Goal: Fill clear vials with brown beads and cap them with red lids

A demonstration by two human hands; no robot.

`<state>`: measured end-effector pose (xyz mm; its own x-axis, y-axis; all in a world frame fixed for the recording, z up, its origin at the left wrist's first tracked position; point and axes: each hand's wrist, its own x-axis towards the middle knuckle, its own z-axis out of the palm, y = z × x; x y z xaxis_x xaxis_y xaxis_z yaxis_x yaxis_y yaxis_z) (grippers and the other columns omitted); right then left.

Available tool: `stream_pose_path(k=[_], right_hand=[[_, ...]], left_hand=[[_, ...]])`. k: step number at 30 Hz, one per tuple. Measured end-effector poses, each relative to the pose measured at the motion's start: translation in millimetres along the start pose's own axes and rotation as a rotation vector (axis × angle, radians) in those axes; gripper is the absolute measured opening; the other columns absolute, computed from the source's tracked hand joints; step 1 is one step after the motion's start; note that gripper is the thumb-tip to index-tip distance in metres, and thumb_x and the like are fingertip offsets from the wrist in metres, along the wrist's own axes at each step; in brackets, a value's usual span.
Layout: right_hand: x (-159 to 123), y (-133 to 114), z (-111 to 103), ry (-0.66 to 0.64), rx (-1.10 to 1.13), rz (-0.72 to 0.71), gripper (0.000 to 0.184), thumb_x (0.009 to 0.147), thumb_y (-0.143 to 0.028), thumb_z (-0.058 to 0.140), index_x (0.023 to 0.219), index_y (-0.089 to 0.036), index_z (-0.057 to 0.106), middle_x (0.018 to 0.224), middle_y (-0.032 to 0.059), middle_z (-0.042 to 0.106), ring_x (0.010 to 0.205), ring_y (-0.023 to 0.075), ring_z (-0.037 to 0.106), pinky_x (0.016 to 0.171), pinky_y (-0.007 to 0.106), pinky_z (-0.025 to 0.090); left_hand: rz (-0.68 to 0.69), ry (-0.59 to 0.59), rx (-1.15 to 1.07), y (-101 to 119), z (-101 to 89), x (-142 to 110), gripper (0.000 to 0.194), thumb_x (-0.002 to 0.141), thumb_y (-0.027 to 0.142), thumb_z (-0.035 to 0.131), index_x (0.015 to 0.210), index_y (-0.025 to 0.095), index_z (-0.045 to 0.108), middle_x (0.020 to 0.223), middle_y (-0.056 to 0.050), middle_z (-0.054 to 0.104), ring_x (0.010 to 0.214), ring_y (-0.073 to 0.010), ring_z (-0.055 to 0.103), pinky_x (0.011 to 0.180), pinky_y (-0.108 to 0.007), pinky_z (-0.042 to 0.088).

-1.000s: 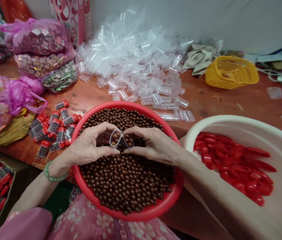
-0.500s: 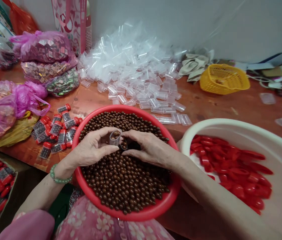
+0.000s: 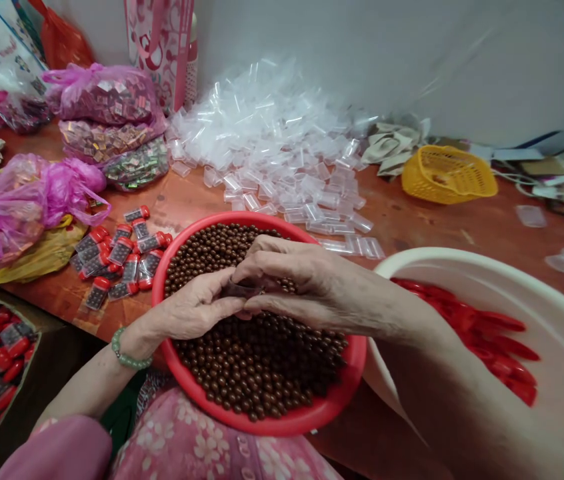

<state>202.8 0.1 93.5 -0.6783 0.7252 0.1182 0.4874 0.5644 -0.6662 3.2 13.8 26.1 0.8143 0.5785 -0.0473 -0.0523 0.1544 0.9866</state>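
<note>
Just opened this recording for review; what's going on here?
A person's left hand holds a small container, mostly hidden, with the right hand against it, above brown balls in a red basin. Red-capped, filled containers lie at left, clear tubes behind, red caps in a white tub at right.

The single head view looks forward and down from above the table's (image 3: 402, 230) near edge, close over the red basin (image 3: 332, 403).

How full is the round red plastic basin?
Mostly full: glossy round brown beads spread across the basin, leaving some red wall bare; depth hidden.
</note>
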Motion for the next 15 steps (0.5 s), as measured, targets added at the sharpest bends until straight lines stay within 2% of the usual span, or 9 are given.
stream_pose_path(k=[4,10,13,15], right_hand=[[3.0,4.8,2.6,-0.026,-0.026,0.014,0.004,0.091,-0.021,0.06,0.09,-0.018,0.063,0.086,0.003,0.06,0.078,0.0131,0.057,0.069,0.024,0.045],[-3.4,8.9,10.2,0.047,-0.004,0.137,0.023,0.089,-0.033,0.063,0.075,-0.02,0.05,0.073,0.0004,0.056,0.063,0.0112,0.05,0.055,0.023,0.04],[-22.9,5.1,8.2,0.097,-0.043,0.233,0.023,0.089,-0.041,0.063,0.083,-0.021,0.054,0.076,0.002,0.061,0.063,0.013,0.055,0.055,0.024,0.045],[-49.3,6.7,2.6,0.162,-0.13,0.287,0.023,0.089,-0.045,0.061,0.095,-0.024,0.058,0.084,0.0054,0.066,0.069,0.0163,0.061,0.059,0.027,0.049]], left_hand=[[-0.015,-0.001,0.012,-1.0,-1.6,-1.7,0.022,0.092,0.027,0.057,0.109,0.014,0.062,0.099,-0.006,0.066,0.092,-0.0175,0.061,0.09,-0.033,0.049],[-0.053,0.006,-0.151,-6.5,-5.9,1.2,0.024,0.088,0.029,0.063,0.108,0.015,0.06,0.092,-0.004,0.066,0.086,-0.0141,0.064,0.087,-0.031,0.05],[-0.082,0.019,-0.284,-8.7,-8.3,3.7,0.028,0.085,0.03,0.068,0.107,0.015,0.061,0.094,-0.005,0.067,0.087,-0.0135,0.065,0.085,-0.03,0.053],[-0.094,0.018,-0.369,-8.4,-9.0,4.1,0.029,0.083,0.027,0.071,0.107,0.014,0.061,0.094,-0.006,0.067,0.088,-0.0131,0.066,0.085,-0.029,0.053]])
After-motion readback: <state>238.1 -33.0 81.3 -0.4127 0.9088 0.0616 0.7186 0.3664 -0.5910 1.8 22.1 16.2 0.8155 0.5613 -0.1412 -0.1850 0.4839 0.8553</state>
